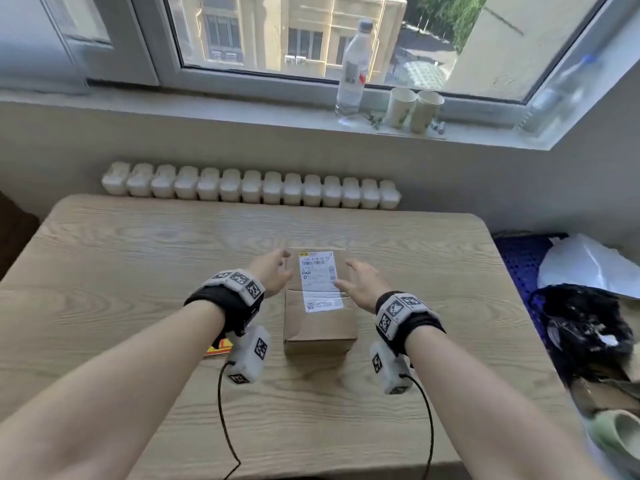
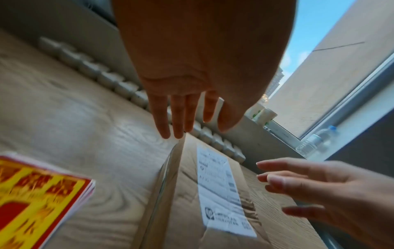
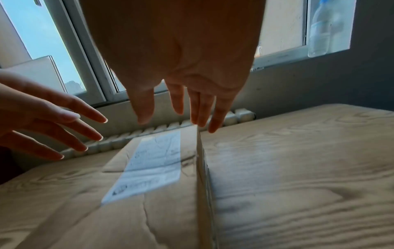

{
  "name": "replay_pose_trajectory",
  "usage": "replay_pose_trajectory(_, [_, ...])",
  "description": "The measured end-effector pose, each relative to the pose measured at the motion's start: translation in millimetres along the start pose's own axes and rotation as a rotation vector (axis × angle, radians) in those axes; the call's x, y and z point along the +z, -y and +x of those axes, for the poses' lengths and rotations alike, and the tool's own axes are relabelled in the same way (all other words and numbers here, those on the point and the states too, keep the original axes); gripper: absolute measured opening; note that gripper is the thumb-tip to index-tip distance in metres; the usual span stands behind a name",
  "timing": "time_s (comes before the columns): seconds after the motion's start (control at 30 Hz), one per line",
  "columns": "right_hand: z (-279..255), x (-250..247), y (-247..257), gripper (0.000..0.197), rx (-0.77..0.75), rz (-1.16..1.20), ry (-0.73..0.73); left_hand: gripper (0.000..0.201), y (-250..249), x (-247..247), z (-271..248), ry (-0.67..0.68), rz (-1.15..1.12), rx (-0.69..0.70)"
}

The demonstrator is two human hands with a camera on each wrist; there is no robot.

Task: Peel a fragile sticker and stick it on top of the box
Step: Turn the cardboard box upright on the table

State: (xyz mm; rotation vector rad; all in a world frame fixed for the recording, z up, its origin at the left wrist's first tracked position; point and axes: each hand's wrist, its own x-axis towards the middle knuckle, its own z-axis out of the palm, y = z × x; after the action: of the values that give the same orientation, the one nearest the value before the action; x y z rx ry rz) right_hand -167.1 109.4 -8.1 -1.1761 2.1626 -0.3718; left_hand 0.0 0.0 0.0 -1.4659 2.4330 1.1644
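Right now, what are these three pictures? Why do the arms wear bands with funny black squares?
No machine here: these are a person's two arms. The big picture comes from a camera on the head, looking down. The other two come from small cameras strapped under each wrist, looking along the fingers. The squared bands are part of that gear. On the table stands a box with a white label, and a red and yellow booklet lies beside it. The left hand and right hand reach toward the box's two sides, fingers straight. Nothing is held yet.
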Motion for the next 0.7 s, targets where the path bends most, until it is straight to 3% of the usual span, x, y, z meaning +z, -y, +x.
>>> replay_pose_trajectory(0.1, [2,8,-11,0.077,0.021,0.014,0.081,0.054,12,12,1,0.091,-0.055,-0.047])
replay_pose_trajectory(0.23, [7,24,-23,0.086,0.033,0.183,0.086,0.056,22,27,0,0.15,-0.137,-0.114])
replay_pose_trajectory(0.37, [11,34,-32,0.076,0.1,0.373,0.102,0.05,24,38,-1,0.174,-0.301,-0.165])
replay_pose_trajectory(0.5, [12,36,-33,0.066,0.125,0.401,0.102,0.044,19,38,-1,0.199,-0.493,-0.235])
replay_pose_trajectory(0.63, [10,35,-33,0.078,0.11,0.507,0.069,0.04,15,30,-2,0.171,-0.593,-0.273])
replay_pose_trajectory(0.7, [7,31,-33,0.074,0.095,0.586,0.05,0.039,12,24,-5,0.155,-0.624,-0.279])
